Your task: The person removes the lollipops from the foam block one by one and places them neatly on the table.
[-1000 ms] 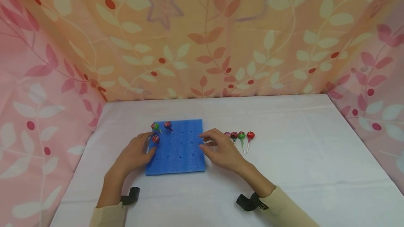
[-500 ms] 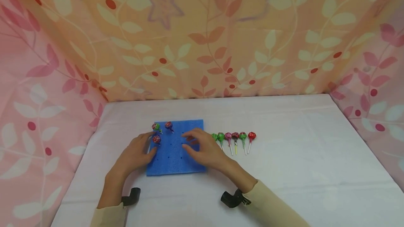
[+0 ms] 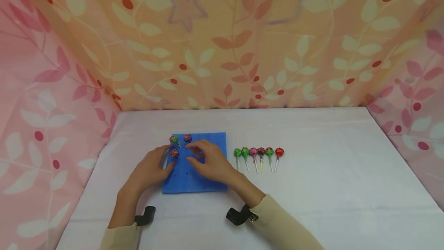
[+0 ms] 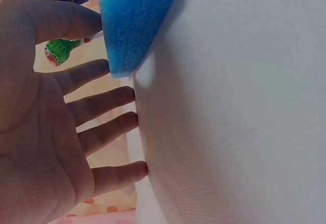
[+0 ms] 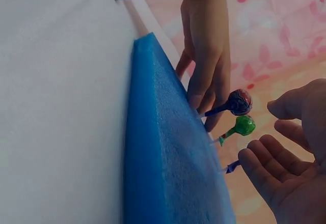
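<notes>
In the head view, a blue board [image 3: 206,183] with small dark holes lies on a white cloth [image 3: 329,196], and three wrapped lollipops stand in it: a green-and-red lollipop [image 3: 174,139] at the board's far left corner, a purple-and-red lollipop [image 3: 187,138] just right of that along the board's far edge, and a dark red lollipop [image 3: 174,153] nearer, by the board's left edge. The left hand [image 3: 149,167] is at the board's left edge, thumb and fingers set wide apart around that side. The right hand [image 3: 211,161] is above the board, a clear gap between thumb and fingers, and nothing is seen in its grasp. Right of the board, a row of six lollipops [image 3: 253,152] lies on the cloth, heads away from the person: three green, one pink, one dark red, one bright red. Behind the board rises a leaf-patterned curtain [image 3: 229,49]. In the left wrist view, the left hand's fingers are spread beside the board, the thumb tip against its side; the green-and-red head shows past the board's edge, between thumb and forefinger. In the right wrist view, the three sticks jut from the board's upper face; the right hand is over that face, fingers loosely bent, one fingertip hiding the head of one lollipop.
</notes>
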The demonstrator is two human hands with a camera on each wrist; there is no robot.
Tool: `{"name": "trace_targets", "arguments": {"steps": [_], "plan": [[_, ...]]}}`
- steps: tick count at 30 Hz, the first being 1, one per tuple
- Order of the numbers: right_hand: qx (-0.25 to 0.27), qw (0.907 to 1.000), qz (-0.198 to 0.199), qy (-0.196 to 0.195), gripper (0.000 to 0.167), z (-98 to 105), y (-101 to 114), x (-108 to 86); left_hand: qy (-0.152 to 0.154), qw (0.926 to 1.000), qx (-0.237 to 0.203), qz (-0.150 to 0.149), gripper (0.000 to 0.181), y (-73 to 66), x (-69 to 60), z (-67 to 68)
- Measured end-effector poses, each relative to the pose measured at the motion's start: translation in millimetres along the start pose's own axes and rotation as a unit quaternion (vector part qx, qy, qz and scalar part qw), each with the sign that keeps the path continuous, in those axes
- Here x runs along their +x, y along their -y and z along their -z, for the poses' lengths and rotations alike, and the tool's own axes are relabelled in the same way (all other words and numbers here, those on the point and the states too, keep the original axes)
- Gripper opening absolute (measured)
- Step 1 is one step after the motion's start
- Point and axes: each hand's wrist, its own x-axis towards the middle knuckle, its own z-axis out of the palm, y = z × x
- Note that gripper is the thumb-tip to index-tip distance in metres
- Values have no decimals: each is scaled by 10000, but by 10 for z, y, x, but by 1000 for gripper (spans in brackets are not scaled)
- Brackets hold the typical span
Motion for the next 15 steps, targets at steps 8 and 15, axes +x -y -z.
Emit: {"name": "trace_targets", "arguments": {"steps": [8, 15], "plan": [[-39, 9998, -163, 127, 43, -158, 13, 56, -61, 9999, -7, -105, 58, -6, 29, -14], [-163, 9992, -370, -58, 40, -302, 17, 121, -135, 9997, 175, -96, 57, 4, 21, -4]]}}
